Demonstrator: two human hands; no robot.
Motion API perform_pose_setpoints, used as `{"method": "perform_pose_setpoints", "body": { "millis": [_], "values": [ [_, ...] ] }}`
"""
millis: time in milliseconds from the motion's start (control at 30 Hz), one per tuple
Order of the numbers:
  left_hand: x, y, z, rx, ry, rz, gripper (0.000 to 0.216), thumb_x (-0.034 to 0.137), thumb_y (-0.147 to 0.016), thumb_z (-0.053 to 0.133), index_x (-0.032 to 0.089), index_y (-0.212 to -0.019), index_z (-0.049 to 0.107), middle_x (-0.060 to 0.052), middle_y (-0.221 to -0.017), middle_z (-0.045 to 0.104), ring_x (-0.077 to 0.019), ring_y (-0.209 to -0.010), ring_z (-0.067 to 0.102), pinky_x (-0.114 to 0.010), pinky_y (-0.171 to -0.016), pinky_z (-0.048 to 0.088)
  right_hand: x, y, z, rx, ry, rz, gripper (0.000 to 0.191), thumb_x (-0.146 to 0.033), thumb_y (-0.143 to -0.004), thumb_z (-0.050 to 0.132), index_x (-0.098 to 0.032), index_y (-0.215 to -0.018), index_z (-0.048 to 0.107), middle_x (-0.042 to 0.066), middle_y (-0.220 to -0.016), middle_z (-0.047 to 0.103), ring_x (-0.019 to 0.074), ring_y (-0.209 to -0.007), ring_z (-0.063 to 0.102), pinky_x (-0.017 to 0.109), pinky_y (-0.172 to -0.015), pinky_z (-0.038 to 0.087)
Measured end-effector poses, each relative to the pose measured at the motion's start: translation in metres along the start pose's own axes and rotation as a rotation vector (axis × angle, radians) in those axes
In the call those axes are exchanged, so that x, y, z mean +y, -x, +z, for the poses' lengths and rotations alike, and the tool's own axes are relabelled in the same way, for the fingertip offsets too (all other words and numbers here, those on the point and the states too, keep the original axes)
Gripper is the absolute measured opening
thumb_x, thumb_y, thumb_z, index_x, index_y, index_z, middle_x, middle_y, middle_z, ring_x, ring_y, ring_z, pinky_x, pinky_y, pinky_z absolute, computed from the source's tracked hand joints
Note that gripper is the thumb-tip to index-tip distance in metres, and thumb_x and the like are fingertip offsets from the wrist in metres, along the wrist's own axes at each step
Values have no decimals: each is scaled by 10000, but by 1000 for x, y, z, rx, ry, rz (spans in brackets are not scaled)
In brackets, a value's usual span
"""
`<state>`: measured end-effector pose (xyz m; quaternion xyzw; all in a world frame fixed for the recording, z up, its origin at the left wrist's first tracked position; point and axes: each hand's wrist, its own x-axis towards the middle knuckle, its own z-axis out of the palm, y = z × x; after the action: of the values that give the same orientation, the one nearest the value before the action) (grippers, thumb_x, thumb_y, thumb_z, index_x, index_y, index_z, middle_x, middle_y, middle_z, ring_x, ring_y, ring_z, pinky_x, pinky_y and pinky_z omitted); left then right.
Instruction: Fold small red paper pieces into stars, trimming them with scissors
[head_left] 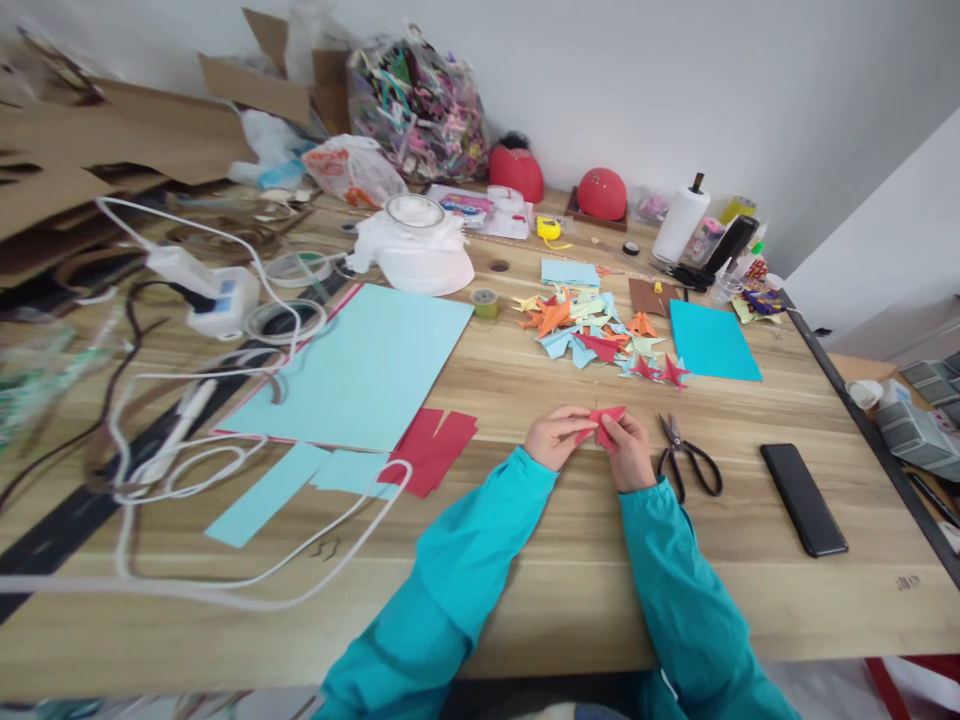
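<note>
Between my two hands is a small red piece of folded paper (609,414), held just above the wooden table. My left hand (556,438) pinches its left side, and my right hand (628,448) grips its right side with the thumb pressed on the fold. Past my hands lies a heap of folded paper cranes (577,322) in orange, yellow, pale blue, green and red. Scissors (679,455) with black handles lie just right of my right hand, their blades slightly apart. Red paper pieces (431,450) rest to the left of my left hand.
Large light-blue sheets (360,365) and blue strips (266,495) lie at left, near a white cable (300,585) and power strip (225,300). A black phone (804,498) is at right. Behind stand a white cap (420,255), a tape measure (549,230) and turquoise paper (715,340).
</note>
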<state>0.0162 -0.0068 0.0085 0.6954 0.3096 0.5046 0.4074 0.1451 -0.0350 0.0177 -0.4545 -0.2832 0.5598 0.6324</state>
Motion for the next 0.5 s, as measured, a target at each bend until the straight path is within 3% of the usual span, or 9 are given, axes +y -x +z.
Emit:
{"method": "perform_pose_setpoints", "body": {
  "millis": [200,500],
  "values": [
    [8,-3,-4,59,-8,-39,208,262,-707,612,209,-893,690,-88,-921,656,-182,-869,600,-322,-829,468,1,0,1,-4,-42,11,156,-281,-595,707,-171,-686,644,-2,-622,627,100,-533,518,237,-515,416],
    [4,-4,-5,25,101,-103,168,264,-680,636,199,-820,702,-81,-900,676,-181,-855,613,-320,-824,477,2,0,-2,-55,2,49,133,-272,-608,695,-165,-685,673,-6,-571,611,95,-495,492,238,-498,393]
  ]
}}
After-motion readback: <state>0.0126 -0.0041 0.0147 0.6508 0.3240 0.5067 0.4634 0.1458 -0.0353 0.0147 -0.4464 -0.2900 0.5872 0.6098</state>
